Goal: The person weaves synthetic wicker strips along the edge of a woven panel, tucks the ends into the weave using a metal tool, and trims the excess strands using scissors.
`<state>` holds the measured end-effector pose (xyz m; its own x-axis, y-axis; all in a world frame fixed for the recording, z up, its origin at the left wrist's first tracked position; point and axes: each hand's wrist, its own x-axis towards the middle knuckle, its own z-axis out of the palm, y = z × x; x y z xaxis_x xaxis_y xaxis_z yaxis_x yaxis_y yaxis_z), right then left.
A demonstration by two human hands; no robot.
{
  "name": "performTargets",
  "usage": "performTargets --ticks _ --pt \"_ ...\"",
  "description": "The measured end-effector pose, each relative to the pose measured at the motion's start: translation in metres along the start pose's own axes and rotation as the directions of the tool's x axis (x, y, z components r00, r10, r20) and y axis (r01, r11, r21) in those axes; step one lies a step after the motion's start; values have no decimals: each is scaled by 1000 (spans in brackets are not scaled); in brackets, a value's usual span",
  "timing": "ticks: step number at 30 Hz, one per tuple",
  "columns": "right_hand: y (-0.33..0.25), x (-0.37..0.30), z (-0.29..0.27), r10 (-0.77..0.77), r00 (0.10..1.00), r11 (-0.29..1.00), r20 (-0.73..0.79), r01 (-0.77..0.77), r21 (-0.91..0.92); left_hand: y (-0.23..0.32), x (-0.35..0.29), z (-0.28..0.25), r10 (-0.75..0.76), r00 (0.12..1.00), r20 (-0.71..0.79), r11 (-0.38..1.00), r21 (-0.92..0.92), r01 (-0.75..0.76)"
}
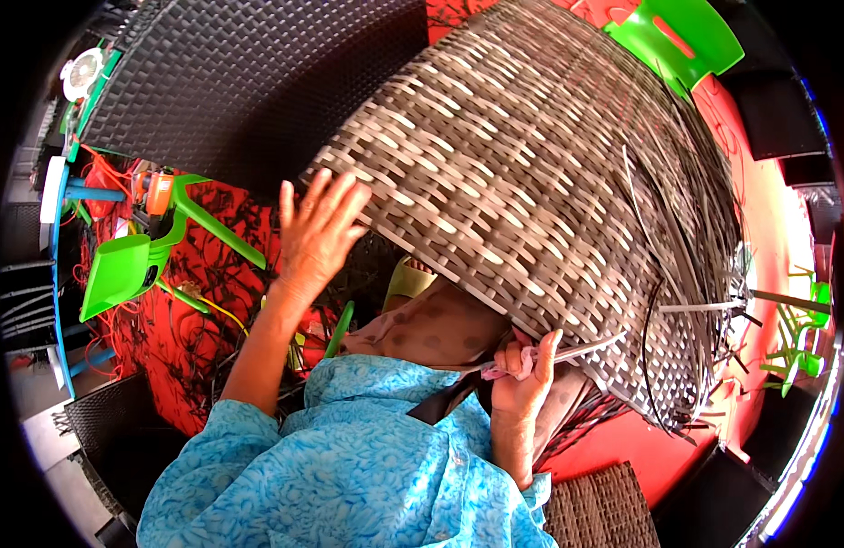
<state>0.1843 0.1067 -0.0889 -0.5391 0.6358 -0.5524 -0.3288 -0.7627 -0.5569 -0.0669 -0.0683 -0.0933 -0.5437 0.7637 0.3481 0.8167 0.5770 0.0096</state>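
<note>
A large brown-and-cream woven wicker panel (pixel 495 155) leans over my lap, with long loose strands (pixel 673 228) hanging from its right side. My left hand (pixel 321 228) is raised at the panel's left edge, fingers spread and holding nothing. Below the panel's near edge, my right hand (pixel 522 374) is closed with its index finger pointing up. It grips a long, flat, pale strip (pixel 591 347) that tapers to a point against the weave; whether this is a blade or a strand I cannot tell. Pink wrapping (pixel 516 363) shows around the fingers.
A black woven piece (pixel 258 82) curves behind on the left. A green chair (pixel 130 269) and an orange tool (pixel 154 194) are at left, another green chair (pixel 682 41) at far right. Dark offcuts litter the red floor (pixel 189 338). A small brown woven piece (pixel 600 507) lies near right.
</note>
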Motion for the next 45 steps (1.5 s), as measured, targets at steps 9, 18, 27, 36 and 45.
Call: performTargets --ticks 9,18,27,36,45 --pt "2 0 1 -17 1000 1000 19 16 18 -12 -1 13 -504 462 730 -601 -681 418" --pt "4 2 1 14 998 999 69 -16 35 60 31 28 -422 536 731 -689 -643 335" --pt "3 3 -8 1 996 998 84 -7 68 20 48 19 -608 377 699 -648 -711 273" --pt "-3 -1 3 57 989 998 -140 -53 28 28 29 13 -340 600 724 -734 -603 312" --pt "-2 -2 -3 13 994 1000 -108 -15 -20 29 17 28 -394 574 718 -654 -658 374"
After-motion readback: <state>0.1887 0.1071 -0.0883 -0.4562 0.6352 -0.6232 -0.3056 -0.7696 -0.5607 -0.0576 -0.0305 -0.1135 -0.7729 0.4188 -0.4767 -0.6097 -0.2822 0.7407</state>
